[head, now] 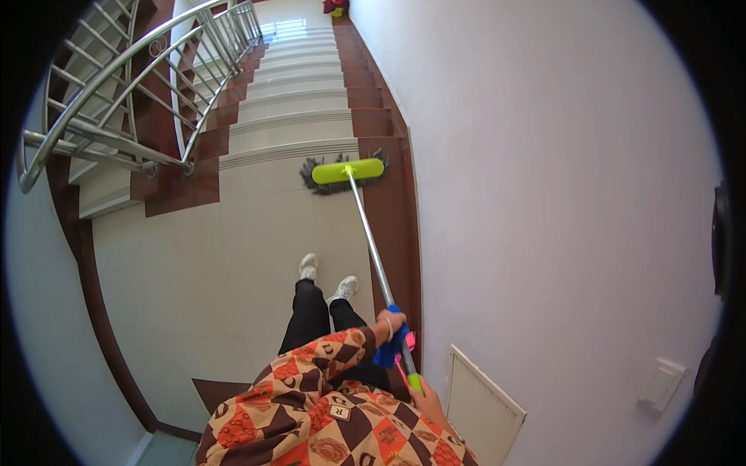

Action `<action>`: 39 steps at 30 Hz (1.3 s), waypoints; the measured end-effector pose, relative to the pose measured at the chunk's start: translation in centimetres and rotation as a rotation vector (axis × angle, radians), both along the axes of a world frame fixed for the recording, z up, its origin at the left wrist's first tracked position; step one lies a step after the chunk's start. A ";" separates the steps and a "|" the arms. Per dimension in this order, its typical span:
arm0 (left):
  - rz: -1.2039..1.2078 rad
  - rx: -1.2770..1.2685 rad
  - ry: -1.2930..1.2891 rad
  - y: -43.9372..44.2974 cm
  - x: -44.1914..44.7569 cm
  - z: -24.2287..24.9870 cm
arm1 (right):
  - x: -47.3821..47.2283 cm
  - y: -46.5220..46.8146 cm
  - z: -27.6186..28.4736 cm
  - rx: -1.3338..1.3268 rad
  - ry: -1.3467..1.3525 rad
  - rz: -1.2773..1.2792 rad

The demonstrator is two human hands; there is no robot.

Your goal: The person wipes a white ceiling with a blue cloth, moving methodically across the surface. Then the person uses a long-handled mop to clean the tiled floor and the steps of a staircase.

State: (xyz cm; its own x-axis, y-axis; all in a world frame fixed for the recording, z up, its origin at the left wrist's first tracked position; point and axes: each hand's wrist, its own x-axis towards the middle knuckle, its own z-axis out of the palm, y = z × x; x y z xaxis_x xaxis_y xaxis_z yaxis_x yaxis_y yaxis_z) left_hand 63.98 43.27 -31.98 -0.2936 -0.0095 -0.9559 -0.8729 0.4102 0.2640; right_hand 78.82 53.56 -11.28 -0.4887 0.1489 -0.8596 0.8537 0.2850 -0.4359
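A long-handled mop (348,171) with a lime-green plate and grey shaggy fringe rests on the landing floor by the top edge of the stairs, beside the dark red border. Its metal pole runs back toward me. My left hand (391,319) grips the pole partway along, together with a blue cloth (389,349). Lower down, my right hand (427,399) is closed around the pole's green end grip (415,382). A pink object (410,340), only partly visible, shows behind the pole and cloth.
Stairs (300,96) descend ahead of my white shoes. A stainless steel railing (116,64) stands at the left, a white wall (524,175) at the right. Low on that wall is a pale panel (485,402). A red and green item (336,7) lies far off, at the wall.
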 end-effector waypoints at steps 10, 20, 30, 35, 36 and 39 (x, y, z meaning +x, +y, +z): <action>-0.135 0.193 -0.226 0.0 12.1 1.0 | 12.3 -2.0 2.6 -0.050 -0.080 -0.156; -0.122 0.127 0.032 -9.9 -4.4 -1.0 | 0.7 -15.1 -5.1 -0.092 0.077 -0.421; -0.478 0.135 -0.232 -12.4 18.5 7.9 | 22.4 -21.7 6.9 0.015 -0.195 -0.595; -0.529 0.191 -0.309 -14.2 20.5 11.3 | 27.8 -24.6 8.3 0.032 -0.146 -0.658; -0.524 0.171 -0.276 -14.6 20.3 11.2 | 25.9 -24.8 9.1 -0.010 -0.152 -0.655; -0.609 0.134 -0.133 -15.9 19.4 7.9 | 20.6 -25.8 8.6 -0.130 -0.126 -0.721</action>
